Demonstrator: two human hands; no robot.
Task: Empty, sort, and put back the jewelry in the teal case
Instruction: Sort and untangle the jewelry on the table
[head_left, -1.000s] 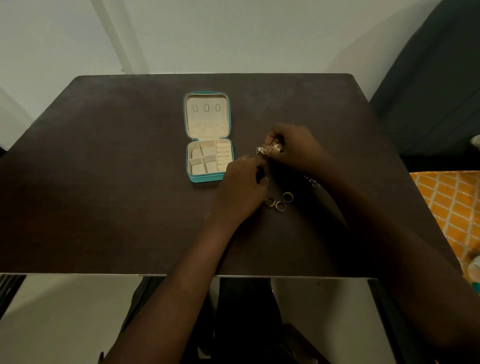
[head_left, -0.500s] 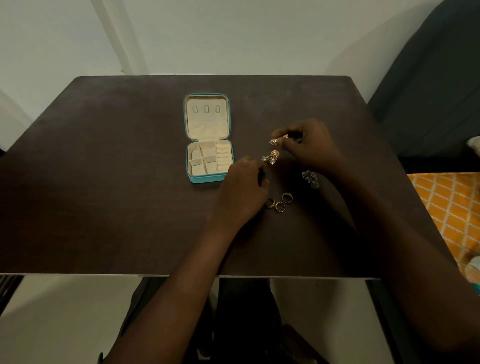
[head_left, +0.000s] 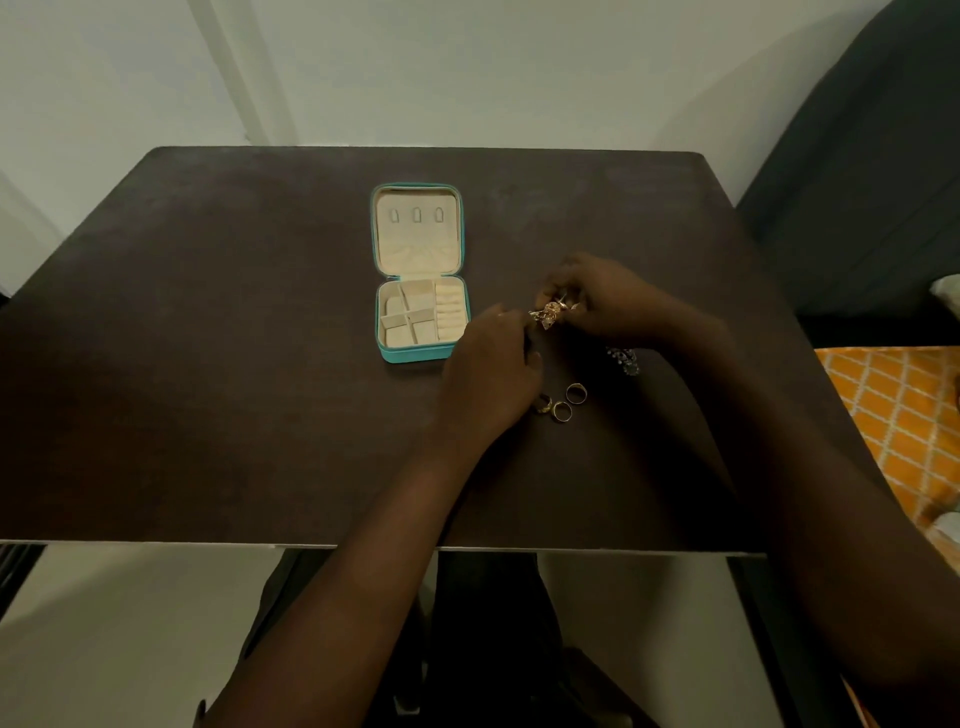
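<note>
The teal case (head_left: 415, 357) lies open in the middle of the dark table (head_left: 208, 364), its cream lid flat behind the divided tray, and the compartments I can see hold nothing. Just right of it, my left hand (head_left: 491, 374) and my right hand (head_left: 613, 301) meet above the table. Both pinch a small cluster of gold jewelry (head_left: 548, 314) between their fingertips. Three gold rings (head_left: 561, 405) lie on the table below the hands. A dark beaded piece (head_left: 623, 358) rests to the right, partly under my right wrist.
A dark chair or sofa (head_left: 857, 182) stands at the right beyond the table's edge. An orange patterned fabric (head_left: 898, 415) lies lower right. A pale wall is behind the table, whose front edge runs across the lower frame.
Half a second ago my hands were apart, each holding a gold piece. They have come back together, and the gold pieces now sit between both sets of fingertips.
</note>
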